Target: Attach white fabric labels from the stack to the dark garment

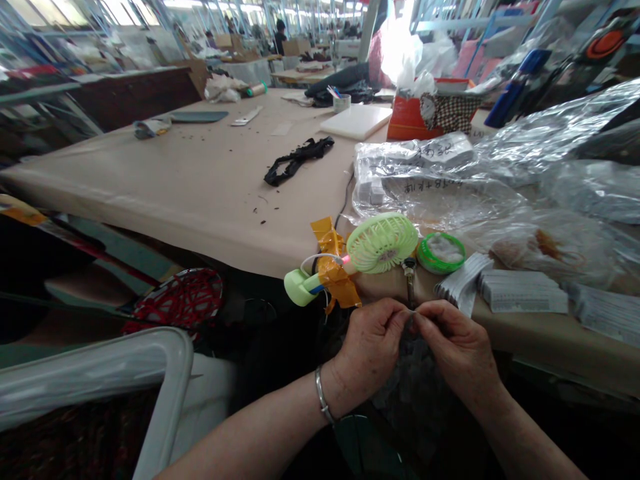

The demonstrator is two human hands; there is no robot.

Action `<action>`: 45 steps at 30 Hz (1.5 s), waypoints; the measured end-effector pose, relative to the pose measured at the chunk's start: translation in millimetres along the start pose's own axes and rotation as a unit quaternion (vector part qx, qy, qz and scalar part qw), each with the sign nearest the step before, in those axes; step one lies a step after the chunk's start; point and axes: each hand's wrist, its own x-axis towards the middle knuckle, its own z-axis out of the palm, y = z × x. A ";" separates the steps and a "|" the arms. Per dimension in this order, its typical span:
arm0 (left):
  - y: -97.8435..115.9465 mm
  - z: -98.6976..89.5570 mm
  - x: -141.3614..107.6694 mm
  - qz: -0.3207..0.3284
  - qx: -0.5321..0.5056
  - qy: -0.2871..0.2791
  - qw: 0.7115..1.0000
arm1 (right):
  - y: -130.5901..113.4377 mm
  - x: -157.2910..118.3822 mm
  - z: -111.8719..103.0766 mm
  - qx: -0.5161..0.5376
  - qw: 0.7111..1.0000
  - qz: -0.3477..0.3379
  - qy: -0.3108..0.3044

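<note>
Tan table (220,163) beyond, left hand (371,350) and right hand (459,347) together pinch tiny pale piece (411,312) between them, likely light, flimsy, best edge-held

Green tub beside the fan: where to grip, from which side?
I'd pinch the near-right rim of the green tub from above with the right hand: its round wall gives an edge, the fan crowds its left, and white filling sits inside.
</note>
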 end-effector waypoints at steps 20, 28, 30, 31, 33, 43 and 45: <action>-11.9 -1.0 -8.3 -0.041 0.005 -0.029 0.999 | 5.9 -22.3 -49.4 -0.254 0.944 -0.193 0.084; -24.1 11.2 -16.3 -0.091 -0.046 -0.049 0.994 | 31.7 -6.2 -67.6 -0.474 0.830 -0.278 0.099; -19.8 17.6 -17.4 -0.122 -0.088 -0.054 0.987 | 31.2 -5.7 -70.3 -0.457 0.834 -0.287 0.111; -16.5 21.2 -17.7 -0.147 -0.122 -0.064 0.980 | 29.7 -6.4 -72.3 -0.443 0.840 -0.293 0.114; -7.9 28.6 -17.7 -0.213 -0.218 -0.096 0.948 | 24.7 -11.1 -76.5 -0.410 0.852 -0.305 0.117; 22.7 59.7 -4.7 -0.344 -0.528 -0.126 0.767 | 5.3 -53.9 -65.2 -0.312 0.882 -0.354 0.011; 23.1 60.1 -3.9 -0.362 -0.498 -0.130 0.777 | 11.9 -46.0 -71.6 -0.329 0.882 -0.335 0.039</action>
